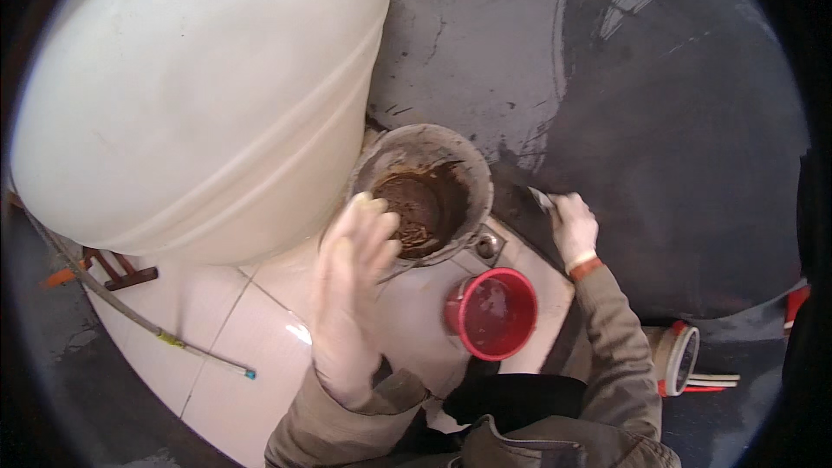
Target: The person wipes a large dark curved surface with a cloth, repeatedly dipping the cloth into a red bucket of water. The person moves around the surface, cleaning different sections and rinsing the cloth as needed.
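My left hand (351, 286) is raised in front of the near-left rim of a mortar-stained bucket (481, 172). Nothing shows in it; its fingers are loosely curled and blurred. Wet dark brown material (416, 208) coats the bottom and inner wall of that bucket. To the bucket's right, my right hand (575, 224) grips a small tool with a flat pale blade (539, 198), perhaps a putty knife. The blade is low over a dark grey floor coating (656, 175); contact cannot be made out. Between my arms stands a red plastic bucket (500, 312) with liquid inside.
A large cream plastic tank (214, 97) fills the upper left. A floor drain (486, 246) sits in the pale tiles (214, 318). A hose (123, 309) runs along the left. At lower right lies a pipe end (682, 361) with cables (715, 381). Lighter grey floor (474, 26) lies beyond.
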Available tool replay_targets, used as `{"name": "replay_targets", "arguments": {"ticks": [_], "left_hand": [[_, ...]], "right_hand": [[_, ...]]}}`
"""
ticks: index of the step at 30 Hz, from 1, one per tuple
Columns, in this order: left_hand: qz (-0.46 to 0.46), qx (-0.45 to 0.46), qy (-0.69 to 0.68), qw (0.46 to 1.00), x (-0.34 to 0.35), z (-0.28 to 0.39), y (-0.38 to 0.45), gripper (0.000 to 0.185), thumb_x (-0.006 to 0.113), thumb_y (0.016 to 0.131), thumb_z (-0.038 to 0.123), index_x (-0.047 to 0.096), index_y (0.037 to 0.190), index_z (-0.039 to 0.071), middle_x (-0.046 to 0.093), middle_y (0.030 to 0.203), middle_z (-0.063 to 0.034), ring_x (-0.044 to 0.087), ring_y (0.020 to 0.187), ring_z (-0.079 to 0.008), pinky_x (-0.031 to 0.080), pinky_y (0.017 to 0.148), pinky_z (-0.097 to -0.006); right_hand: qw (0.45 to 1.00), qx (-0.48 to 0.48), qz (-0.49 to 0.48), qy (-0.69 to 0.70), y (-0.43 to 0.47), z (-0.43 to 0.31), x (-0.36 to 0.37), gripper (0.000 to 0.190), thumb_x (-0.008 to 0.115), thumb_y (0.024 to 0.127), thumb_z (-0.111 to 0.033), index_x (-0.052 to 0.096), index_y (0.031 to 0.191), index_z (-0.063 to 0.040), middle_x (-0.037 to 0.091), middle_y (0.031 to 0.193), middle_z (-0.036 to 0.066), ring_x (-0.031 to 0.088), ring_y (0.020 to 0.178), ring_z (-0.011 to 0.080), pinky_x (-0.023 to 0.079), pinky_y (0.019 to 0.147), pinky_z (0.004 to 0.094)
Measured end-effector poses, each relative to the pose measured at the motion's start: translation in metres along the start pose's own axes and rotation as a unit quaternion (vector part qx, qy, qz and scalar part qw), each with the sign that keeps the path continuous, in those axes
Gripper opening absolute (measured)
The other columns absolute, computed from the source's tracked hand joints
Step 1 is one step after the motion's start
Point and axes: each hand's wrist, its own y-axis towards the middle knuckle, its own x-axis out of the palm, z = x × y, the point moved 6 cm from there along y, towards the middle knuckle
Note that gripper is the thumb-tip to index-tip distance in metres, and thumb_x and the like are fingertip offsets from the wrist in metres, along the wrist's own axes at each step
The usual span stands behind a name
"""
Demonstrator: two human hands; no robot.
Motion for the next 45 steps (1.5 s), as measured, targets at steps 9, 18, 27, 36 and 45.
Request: {"name": "replay_targets", "arguments": {"ticks": [9, 18, 27, 36, 45], "left_hand": [[0.057, -0.160, 0.226, 0.959, -0.105, -0.104, 0.018, 0.066, 0.052, 0.109, 0.037, 0.035, 0.156, -0.005, 0.048, 0.152, -0.0237, 0.049, 0.140, -0.0316, 0.039, 0.118, -0.0410], [0.076, -0.229, 0.099, 0.965, -0.162, -0.178, 0.064, 0.060, 0.061, 0.106, 0.031, 0.042, 0.150, -0.004, 0.062, 0.132, -0.0160, 0.063, 0.116, -0.0229, 0.055, 0.092, -0.0370], [0.074, -0.267, 0.287, 0.917, -0.147, -0.194, 0.100, 0.032, 0.067, 0.100, 0.021, 0.062, 0.121, -0.003, 0.073, 0.087, -0.0147, 0.071, 0.056, -0.0228, 0.057, 0.044, -0.0304], [0.052, -0.171, 0.307, 0.935, -0.172, -0.186, 0.059, 0.028, 0.061, 0.096, 0.005, 0.058, 0.121, -0.007, 0.071, 0.081, -0.0147, 0.069, 0.051, -0.0240, 0.050, 0.035, -0.0303], [0.120, -0.193, 0.324, 0.919, -0.202, -0.114, -0.017, 0.025, 0.066, 0.096, 0.006, 0.043, 0.101, 0.001, 0.063, 0.067, -0.0135, 0.067, 0.045, -0.0244, 0.049, 0.034, -0.0311]], "right_hand": [[0.938, -0.002, -0.346, 0.022, -0.183, -0.023, 0.135, 0.015, 0.061, 0.094, -0.020, 0.067, 0.096, -0.007, 0.072, 0.090, 0.020, 0.073, 0.082, 0.0385, 0.057, 0.072, 0.0533], [0.885, -0.038, -0.463, -0.034, -0.264, -0.034, 0.221, 0.026, 0.051, 0.096, -0.012, 0.070, 0.113, -0.007, 0.076, 0.098, 0.018, 0.075, 0.087, 0.0374, 0.059, 0.075, 0.0523], [0.729, 0.161, -0.527, 0.406, -0.252, -0.029, 0.213, 0.019, 0.074, 0.090, -0.007, 0.071, 0.109, -0.006, 0.076, 0.099, 0.008, 0.071, 0.094, 0.0222, 0.055, 0.089, 0.0387], [0.875, 0.236, -0.001, 0.423, -0.025, 0.067, -0.081, 0.011, 0.074, 0.096, -0.015, 0.068, 0.105, -0.011, 0.066, 0.096, -0.003, 0.061, 0.085, 0.0118, 0.053, 0.074, 0.0300], [0.866, -0.204, 0.431, -0.152, 0.189, 0.014, -0.273, 0.020, 0.063, 0.100, -0.015, 0.072, 0.117, -0.018, 0.073, 0.116, 0.007, 0.070, 0.105, 0.0281, 0.058, 0.090, 0.0382]]}}
